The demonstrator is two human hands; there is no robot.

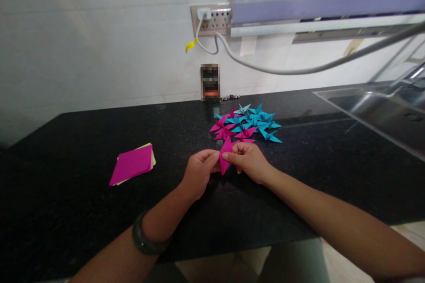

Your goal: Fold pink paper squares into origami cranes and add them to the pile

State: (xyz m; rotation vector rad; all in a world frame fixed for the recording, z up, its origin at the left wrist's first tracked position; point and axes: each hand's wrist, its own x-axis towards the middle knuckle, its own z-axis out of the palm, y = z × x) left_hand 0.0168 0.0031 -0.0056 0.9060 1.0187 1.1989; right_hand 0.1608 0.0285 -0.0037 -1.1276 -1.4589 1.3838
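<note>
Between my two hands is a piece of pink origami paper (226,155), folded into a narrow diamond and held just above the dark counter. My left hand (201,169) pinches its left edge between thumb and fingers. From the other side, my right hand (248,159) grips it with the thumb across its front; those fingers are partly hidden behind the paper. Just beyond my hands lie several folded paper cranes: pink cranes (225,133) nearer and to the left, blue cranes (262,119) to the right, and a pale blue one (243,109) at the back.
A stack of square paper (132,164), pink on top with yellow beneath, lies on the counter (66,212) at left. A pixelated dark object (210,82) leans at the wall. A sink (392,110) is at right. A cable (282,70) runs from the socket panel (212,21).
</note>
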